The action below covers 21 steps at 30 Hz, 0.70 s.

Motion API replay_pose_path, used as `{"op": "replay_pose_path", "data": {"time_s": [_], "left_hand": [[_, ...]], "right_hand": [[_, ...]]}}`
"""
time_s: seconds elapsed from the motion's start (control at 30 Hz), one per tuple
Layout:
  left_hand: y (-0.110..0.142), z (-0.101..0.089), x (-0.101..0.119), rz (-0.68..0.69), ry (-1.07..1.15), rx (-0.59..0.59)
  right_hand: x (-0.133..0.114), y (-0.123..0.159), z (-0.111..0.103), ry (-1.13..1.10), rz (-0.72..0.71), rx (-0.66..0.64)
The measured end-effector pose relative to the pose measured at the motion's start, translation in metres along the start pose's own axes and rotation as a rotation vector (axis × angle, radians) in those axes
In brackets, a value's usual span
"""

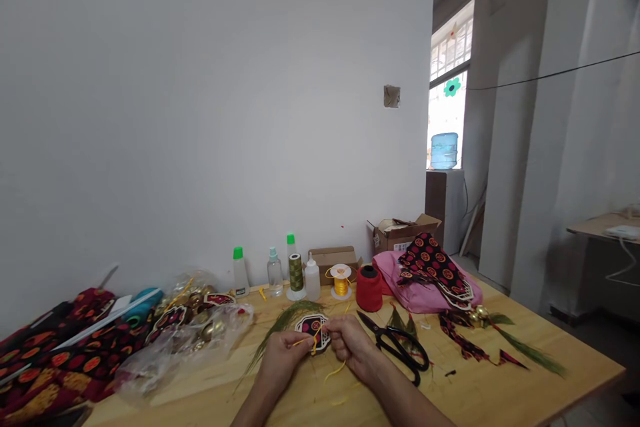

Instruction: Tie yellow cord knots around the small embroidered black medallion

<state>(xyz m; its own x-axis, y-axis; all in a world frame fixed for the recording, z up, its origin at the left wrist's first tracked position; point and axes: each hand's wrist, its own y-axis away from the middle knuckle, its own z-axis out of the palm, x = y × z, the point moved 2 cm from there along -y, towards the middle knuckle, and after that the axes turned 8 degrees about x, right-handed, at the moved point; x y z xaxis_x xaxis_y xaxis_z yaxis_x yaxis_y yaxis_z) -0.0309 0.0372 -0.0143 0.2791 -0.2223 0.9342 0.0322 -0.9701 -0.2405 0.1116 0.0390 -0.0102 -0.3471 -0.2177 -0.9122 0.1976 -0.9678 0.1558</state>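
A: What are the hands holding?

B: The left hand [283, 355] and right hand [353, 345] are pinched closed on a thin yellow cord [297, 343], close together with a small gap between them.

A: Where does the cord lie?

B: Over the front of a dark, red-patterned ornament with a pale scalloped border [311, 325], which is between the hands, above the light wooden table [480, 395]. I can't tell whether the ornament touches the wood.

A: What's around it?

B: Long green feathery strands [280, 324] fan out on its left. Black-handled scissors [395, 347] lie open just beside the right hand.

A: And behind?

B: A white spool of yellow cord [341, 282] stands between a white squeeze bottle [313, 281] and a red cone of thread [369, 289]. Farther right, dark cloth with round red motifs [427, 260] lies on pink fabric [400, 285].

A: On the left?

B: A clear plastic bag with gold-coloured balls [200, 340], near dark patterned cloth [90, 363].
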Motion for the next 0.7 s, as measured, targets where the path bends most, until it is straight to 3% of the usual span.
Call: {"op": "replay_pose_path", "data": {"time_s": [0.23,0.37,0.57,0.7], "left_hand": [[0.007,0.002,0.007,-0.036,0.002,0.036],[0.006,0.0,0.008,-0.024,-0.012,0.04],[0.005,-0.001,0.011,0.04,-0.006,-0.066],[0.005,0.0,0.011,0.037,0.052,-0.127]], "right_hand": [[-0.008,0.002,-0.002,-0.122,0.154,-0.19],[-0.009,0.009,0.001,-0.108,0.148,-0.26],[0.004,0.008,0.016,0.357,-0.231,-0.223],[0.006,0.008,0.015,0.727,-0.533,-0.092]]}}
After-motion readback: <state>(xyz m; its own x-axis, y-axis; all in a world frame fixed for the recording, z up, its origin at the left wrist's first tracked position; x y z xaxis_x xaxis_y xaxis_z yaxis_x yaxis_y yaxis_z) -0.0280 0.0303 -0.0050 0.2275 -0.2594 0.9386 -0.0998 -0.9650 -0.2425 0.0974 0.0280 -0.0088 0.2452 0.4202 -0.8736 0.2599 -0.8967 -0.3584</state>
